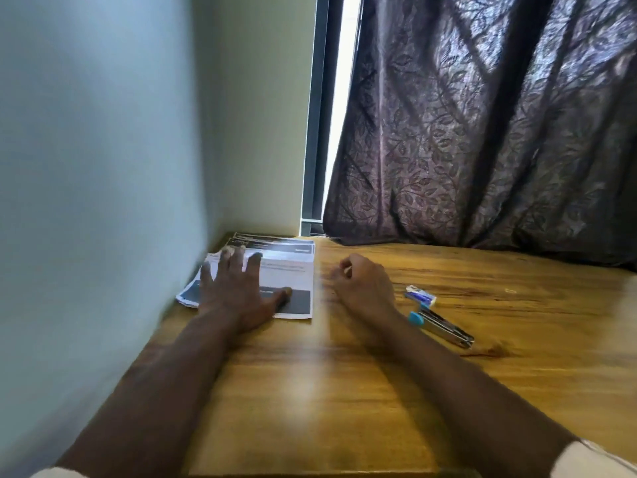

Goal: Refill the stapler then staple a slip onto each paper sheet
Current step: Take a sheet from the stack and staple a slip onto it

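Left hand (238, 291) lies flat, fingers spread, on the paper stack (293, 270) in the far left corner of the tabletop (344, 391). The print on the papers is too blurred to read. Right hand (362, 288) is blurred, fingers curled, and I cannot tell if it holds anything. The stapler (444, 328) and the staple box (421, 297) lie just right of it.

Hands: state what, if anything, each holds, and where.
Left hand lies flat on the paper sheets, holding nothing. Right hand curled; contents cannot be told.

White sleeves (593, 460) end near elbows; forearms, left hand (238, 291), right hand (365, 288) bare.
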